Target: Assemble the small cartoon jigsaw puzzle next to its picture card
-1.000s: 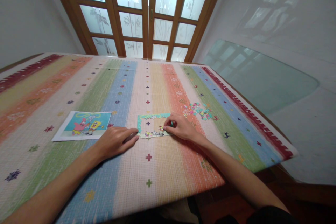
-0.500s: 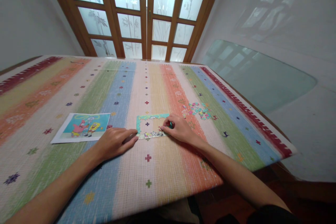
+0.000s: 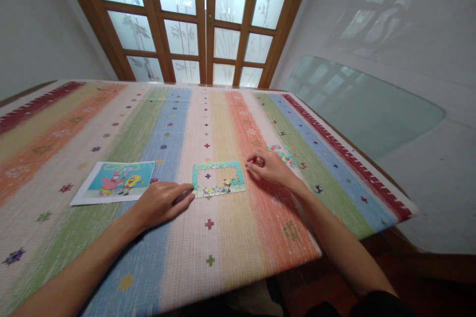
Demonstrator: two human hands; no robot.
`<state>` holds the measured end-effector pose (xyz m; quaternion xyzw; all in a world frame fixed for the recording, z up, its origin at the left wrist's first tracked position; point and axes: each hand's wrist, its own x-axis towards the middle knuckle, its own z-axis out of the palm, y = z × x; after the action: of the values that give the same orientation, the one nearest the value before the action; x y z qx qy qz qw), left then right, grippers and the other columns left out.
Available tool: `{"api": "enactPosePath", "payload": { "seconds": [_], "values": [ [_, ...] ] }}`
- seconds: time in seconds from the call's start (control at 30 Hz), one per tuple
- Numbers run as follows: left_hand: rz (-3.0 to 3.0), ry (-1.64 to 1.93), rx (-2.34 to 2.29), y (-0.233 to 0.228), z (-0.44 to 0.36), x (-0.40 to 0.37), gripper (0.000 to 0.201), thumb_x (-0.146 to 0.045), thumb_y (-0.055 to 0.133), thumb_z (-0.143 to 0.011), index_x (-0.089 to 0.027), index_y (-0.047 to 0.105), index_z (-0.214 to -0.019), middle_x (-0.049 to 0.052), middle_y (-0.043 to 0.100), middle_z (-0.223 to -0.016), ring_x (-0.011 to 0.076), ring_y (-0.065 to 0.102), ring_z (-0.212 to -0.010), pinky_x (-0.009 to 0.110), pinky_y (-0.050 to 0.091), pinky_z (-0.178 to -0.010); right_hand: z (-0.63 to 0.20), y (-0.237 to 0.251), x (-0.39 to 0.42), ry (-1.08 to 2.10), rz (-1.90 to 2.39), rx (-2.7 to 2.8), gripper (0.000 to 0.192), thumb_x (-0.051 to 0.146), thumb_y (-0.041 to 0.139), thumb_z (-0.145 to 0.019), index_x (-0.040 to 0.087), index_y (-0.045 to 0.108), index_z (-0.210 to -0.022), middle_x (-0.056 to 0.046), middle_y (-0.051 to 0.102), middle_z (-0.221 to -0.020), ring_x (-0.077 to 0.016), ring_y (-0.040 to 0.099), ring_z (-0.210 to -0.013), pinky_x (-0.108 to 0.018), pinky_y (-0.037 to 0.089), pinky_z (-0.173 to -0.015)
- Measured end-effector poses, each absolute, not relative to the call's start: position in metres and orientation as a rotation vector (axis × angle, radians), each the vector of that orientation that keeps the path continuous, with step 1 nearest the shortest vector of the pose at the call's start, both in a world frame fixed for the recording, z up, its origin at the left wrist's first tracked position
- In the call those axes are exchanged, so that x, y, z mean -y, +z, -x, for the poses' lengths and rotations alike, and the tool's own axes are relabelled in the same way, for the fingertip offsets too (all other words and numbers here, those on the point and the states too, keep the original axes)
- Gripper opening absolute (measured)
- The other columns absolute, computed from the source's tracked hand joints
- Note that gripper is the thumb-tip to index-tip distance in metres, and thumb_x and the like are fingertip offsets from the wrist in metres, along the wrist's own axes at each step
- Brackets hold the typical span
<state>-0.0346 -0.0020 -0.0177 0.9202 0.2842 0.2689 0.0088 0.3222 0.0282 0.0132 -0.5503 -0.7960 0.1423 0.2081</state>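
A jigsaw puzzle lies on the striped tablecloth, its border joined into a rectangle with cloth showing through the middle. Cartoon pieces stand inside its lower right part. At its left edge rests my left hand, index finger and thumb stretched out and apart, touching the border. My right hand is just right of the puzzle, clear of it, with fingers curled and fingertips pinched together. Whether a piece is between them is too small to tell. Behind that hand, partly hidden, is a pile of loose puzzle pieces.
A printed cartoon picture on white paper lies left of the puzzle, near my left wrist. The striped tablecloth covers the table. Beyond its far edge stand wooden glazed doors; a pale wall is on the right.
My right hand has moved right, off the puzzle's right side, uncovering that border and the cartoon pieces inside it. My left hand stays at the left edge.
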Motion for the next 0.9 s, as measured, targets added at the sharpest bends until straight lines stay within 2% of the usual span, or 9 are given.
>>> {"api": "enactPosePath", "payload": {
  "seconds": [0.2,0.43,0.67,0.77,0.9],
  "values": [
    [-2.888,0.853,-0.880,-0.019,0.035,0.002,0.029,-0.033,0.048,-0.105,-0.016,0.071,-0.101,0.000,0.069,-0.063,0.0134,0.063,-0.051,0.024,0.048,-0.053,-0.372,0.020,-0.042,0.404,1.635,2.334,0.019,0.027,0.064,-0.091,0.019,0.079,-0.100,-0.008,0.074,-0.091,-0.0195,0.062,-0.075,-0.031,0.044,-0.072],
    [-2.865,0.825,-0.894,-0.020,0.036,0.001,0.027,-0.033,0.050,-0.104,-0.016,0.072,-0.103,0.000,0.070,-0.064,0.0137,0.064,-0.052,0.024,0.050,-0.055,-0.379,0.019,-0.043,0.483,1.608,2.381,0.015,0.029,0.068,-0.088,0.022,0.080,-0.096,-0.007,0.077,-0.093,-0.0195,0.063,-0.075,-0.032,0.044,-0.071],
    [-2.863,0.804,-0.906,-0.016,0.035,0.002,0.029,-0.034,0.049,-0.104,-0.017,0.072,-0.102,0.000,0.071,-0.065,0.0135,0.065,-0.053,0.024,0.051,-0.056,-0.370,0.016,-0.043,0.429,1.584,2.421,0.012,0.031,0.069,-0.087,0.022,0.075,-0.082,-0.005,0.073,-0.081,-0.0194,0.061,-0.073,-0.031,0.042,-0.069],
    [-2.884,0.811,-0.891,-0.016,0.035,0.002,0.031,-0.034,0.046,-0.105,-0.016,0.071,-0.102,0.000,0.070,-0.064,0.0138,0.065,-0.053,0.025,0.051,-0.055,-0.369,0.014,-0.043,0.410,1.603,2.388,0.010,0.029,0.071,-0.086,0.020,0.072,-0.082,-0.006,0.071,-0.082,-0.0192,0.061,-0.074,-0.031,0.042,-0.071],
    [-2.887,0.821,-0.885,-0.019,0.037,0.002,0.029,-0.033,0.048,-0.105,-0.016,0.072,-0.103,0.001,0.071,-0.065,0.0141,0.065,-0.053,0.025,0.051,-0.055,-0.368,0.010,-0.043,0.548,1.610,2.294,0.009,0.027,0.072,-0.084,0.019,0.068,-0.085,-0.005,0.070,-0.081,-0.0178,0.061,-0.072,-0.030,0.044,-0.068]
  ]
}}
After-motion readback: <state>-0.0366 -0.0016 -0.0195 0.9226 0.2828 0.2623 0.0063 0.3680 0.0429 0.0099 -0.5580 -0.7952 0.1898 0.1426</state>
